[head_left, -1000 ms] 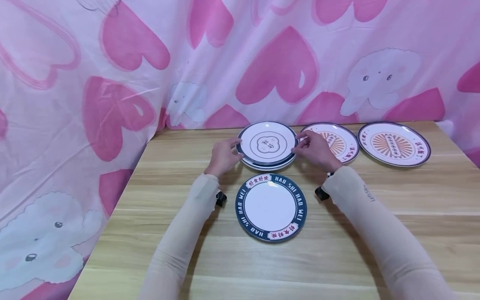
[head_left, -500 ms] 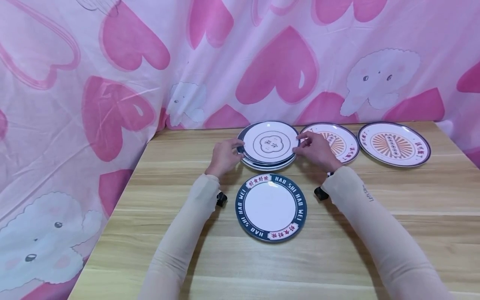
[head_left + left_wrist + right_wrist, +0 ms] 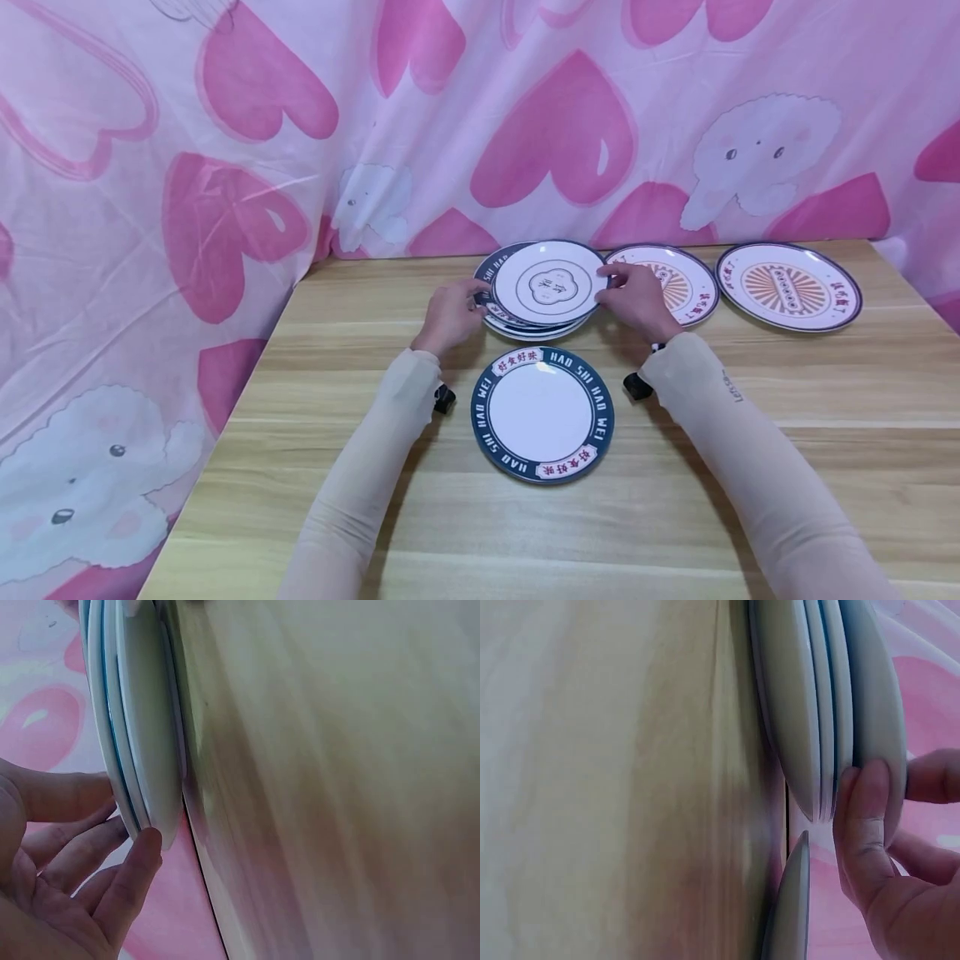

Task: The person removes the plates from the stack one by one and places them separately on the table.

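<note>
A stack of plates (image 3: pixel 534 335) sits near the table's back edge. Its top plate (image 3: pixel 550 287) is white with a thin dark rim and a flower-shaped emblem, and lies off-centre to the right, baring the dark lettered rim of the plate below. My right hand (image 3: pixel 637 298) pinches the right edge of that top plate, which tilts up from the stack (image 3: pixel 825 712) in the right wrist view. At the stack's left side my left hand (image 3: pixel 450 315) grips the rims of the lower plates, thumb and fingers on either side in the left wrist view.
In front of the stack lies a plate with a dark lettered rim (image 3: pixel 600 408). Two sunburst plates stand to the right, the nearer one (image 3: pixel 693 287) partly behind my right hand, the other (image 3: pixel 787 287) farther right. A pink heart-patterned curtain (image 3: pixel 420 150) hangs behind the wooden table (image 3: pixel 337 400).
The top plate has slid right and turned a little with my right hand, uncovering the dark rim of the plate beneath. My left hand has stayed almost in place at the stack's left edge.
</note>
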`<state>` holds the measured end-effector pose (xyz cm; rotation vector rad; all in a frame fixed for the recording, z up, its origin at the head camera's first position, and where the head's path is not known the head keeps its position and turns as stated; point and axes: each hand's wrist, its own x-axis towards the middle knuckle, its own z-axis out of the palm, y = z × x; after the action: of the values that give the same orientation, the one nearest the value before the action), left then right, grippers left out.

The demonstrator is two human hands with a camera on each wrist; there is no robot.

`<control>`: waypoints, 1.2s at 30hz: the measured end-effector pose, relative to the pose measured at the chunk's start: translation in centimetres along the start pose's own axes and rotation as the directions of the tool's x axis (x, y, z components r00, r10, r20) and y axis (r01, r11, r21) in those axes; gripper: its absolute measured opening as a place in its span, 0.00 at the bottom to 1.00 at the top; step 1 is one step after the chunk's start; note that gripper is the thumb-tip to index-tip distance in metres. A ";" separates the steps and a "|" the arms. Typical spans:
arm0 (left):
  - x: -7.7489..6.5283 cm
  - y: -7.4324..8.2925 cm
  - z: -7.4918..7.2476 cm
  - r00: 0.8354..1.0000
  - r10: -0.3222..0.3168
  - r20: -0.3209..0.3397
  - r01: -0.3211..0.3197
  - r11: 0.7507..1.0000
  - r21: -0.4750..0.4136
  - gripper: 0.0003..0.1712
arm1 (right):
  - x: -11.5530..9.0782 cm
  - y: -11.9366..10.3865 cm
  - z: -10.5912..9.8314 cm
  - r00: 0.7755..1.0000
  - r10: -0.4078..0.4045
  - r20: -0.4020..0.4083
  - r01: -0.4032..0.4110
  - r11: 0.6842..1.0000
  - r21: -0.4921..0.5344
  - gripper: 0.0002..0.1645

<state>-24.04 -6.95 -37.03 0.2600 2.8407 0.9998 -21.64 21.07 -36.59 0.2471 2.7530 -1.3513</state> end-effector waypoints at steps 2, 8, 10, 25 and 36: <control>-0.1 -0.1 0.0 1.000 -0.015 0.007 0.016 1.000 -0.014 0.28 | 0.0 0.0 -0.1 1.000 0.007 -0.022 -0.007 1.000 0.015 0.29; -0.1 -0.5 -0.1 1.000 -0.014 0.005 0.014 1.000 -0.017 0.28 | -0.1 -0.2 -0.1 0.998 0.034 -0.043 -0.031 0.997 0.069 0.29; -0.1 -0.5 -0.2 1.000 -0.003 0.013 0.003 1.000 -0.011 0.28 | -0.1 -0.2 -0.2 0.998 0.050 -0.039 -0.047 0.996 0.082 0.28; -0.1 -0.2 -0.4 0.998 -0.002 0.061 -0.002 0.997 0.072 0.23 | -0.8 0.4 -1.4 0.992 0.117 0.049 -0.124 0.971 0.205 0.33; 0.0 -0.2 -0.6 0.998 0.002 0.056 -0.006 0.997 0.071 0.20 | -1.2 -0.2 -2.3 0.994 0.092 0.051 -0.103 0.953 0.286 0.33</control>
<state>-24.21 -7.46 -36.73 0.2960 2.8298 0.8797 -20.51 22.66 -34.83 0.3633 2.4692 -1.7088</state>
